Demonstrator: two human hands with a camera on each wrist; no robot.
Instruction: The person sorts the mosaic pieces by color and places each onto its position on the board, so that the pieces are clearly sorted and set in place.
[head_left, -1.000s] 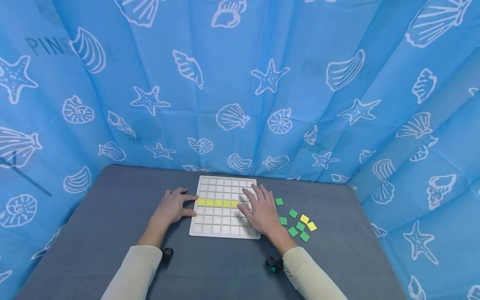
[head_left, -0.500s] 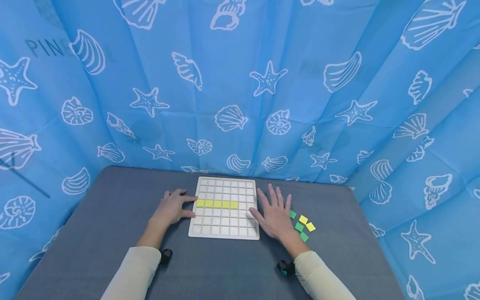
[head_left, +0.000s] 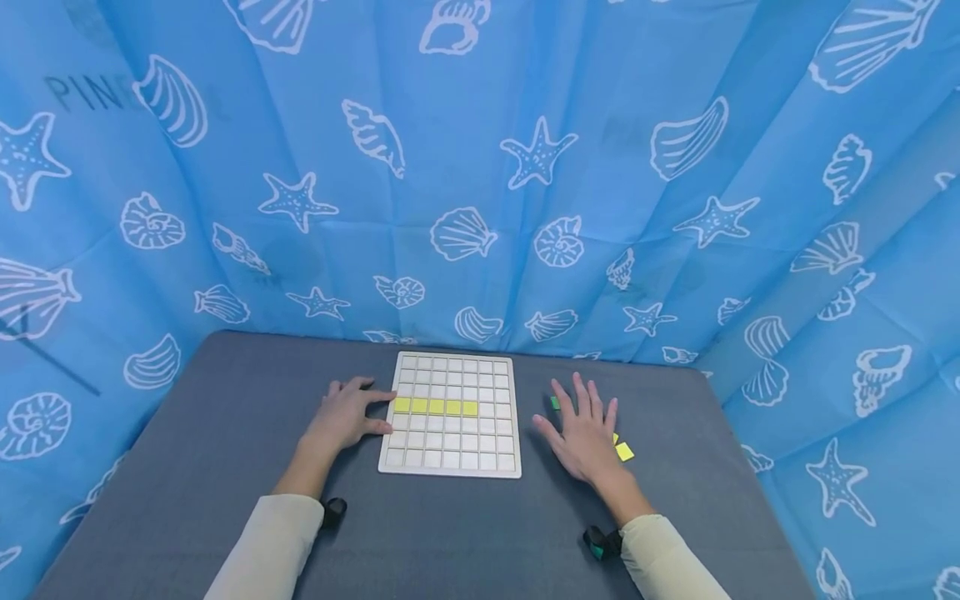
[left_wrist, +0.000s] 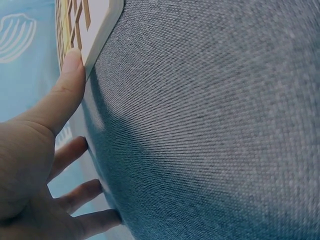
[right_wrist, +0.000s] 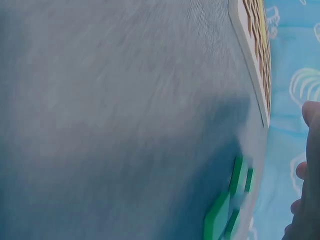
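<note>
A white gridded board (head_left: 450, 443) lies on the table, with a row of several yellow tiles (head_left: 436, 407) across its cells from the left side. My left hand (head_left: 347, 414) touches the board's left edge with thumb and index finger; in the left wrist view the thumb (left_wrist: 65, 92) lies against the rim while other fingertips reach the cloth. To the right of the board, my right hand (head_left: 588, 437) hovers with fingers spread and holds nothing. It hides most of the loose tiles; a green tile (head_left: 555, 403) and a yellow tile (head_left: 625, 452) show beside it.
Grey cloth (head_left: 450, 542) covers the table. A blue curtain (head_left: 480, 167) with shell prints hangs behind it and along its sides. In the right wrist view, several green tiles (right_wrist: 216, 217) lie on the cloth near the board's edge.
The right hand has moved right, from over the board's right side to above the loose tiles, its fingers spreading. The left hand has stayed at the board's left edge.
</note>
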